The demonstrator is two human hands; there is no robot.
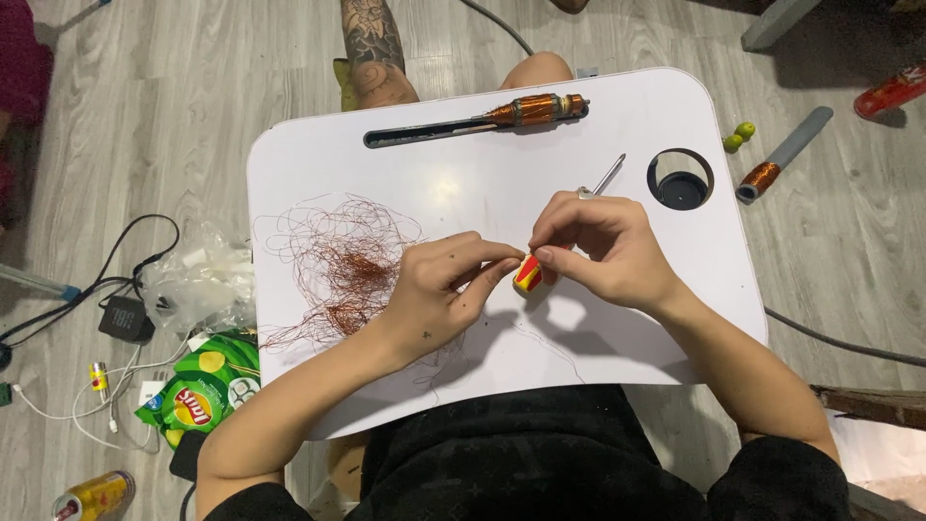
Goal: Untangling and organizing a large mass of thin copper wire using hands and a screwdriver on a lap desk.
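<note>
Red-and-yellow screwdriver handle (528,272) sits pinched in my right hand (603,251), shaft slanting up-right. My left hand (439,289) meets it from the left, fingers narrowed at its butt.

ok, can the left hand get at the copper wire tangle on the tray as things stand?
Probably yes. The left hand lies right beside the copper wire tangle on the white tray, with nothing between them. But its fingertips are pinched at the red-and-yellow screwdriver handle, so it would have to let go first.

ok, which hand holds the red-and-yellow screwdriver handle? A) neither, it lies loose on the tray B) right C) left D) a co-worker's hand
B: the right hand wraps the screwdriver, its metal shaft sticking out above the knuckles, while the left hand pinches at the handle's end.
</note>
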